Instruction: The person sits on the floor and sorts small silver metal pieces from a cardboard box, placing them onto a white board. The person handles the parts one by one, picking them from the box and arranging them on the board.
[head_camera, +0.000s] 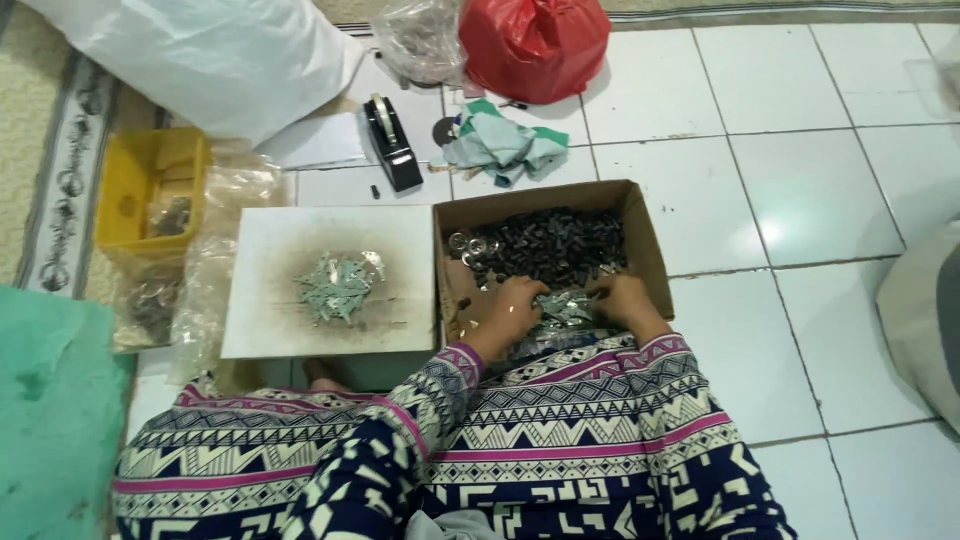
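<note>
both my hands, left hand (512, 310) and right hand (618, 300), curl into the small silvery pieces (562, 308) at the cardboard box's (650, 250) near edge; whether either pinches one i cannot tell. best to lift few, clear of the dark parts (550, 245) toward its far wall, before crossing to the white board (270, 300) beside its left wall.

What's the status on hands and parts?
Both hands, left hand and right hand, inside cardboard box. Fingers in small dark parts; grip unclear. Nothing in the way.

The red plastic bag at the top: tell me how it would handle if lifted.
The red plastic bag bulges and is bunched at the top, so it is probably floppy and would sag. Its glossy film looks slippery. Weight can't be judged; the contents are hidden.
</note>
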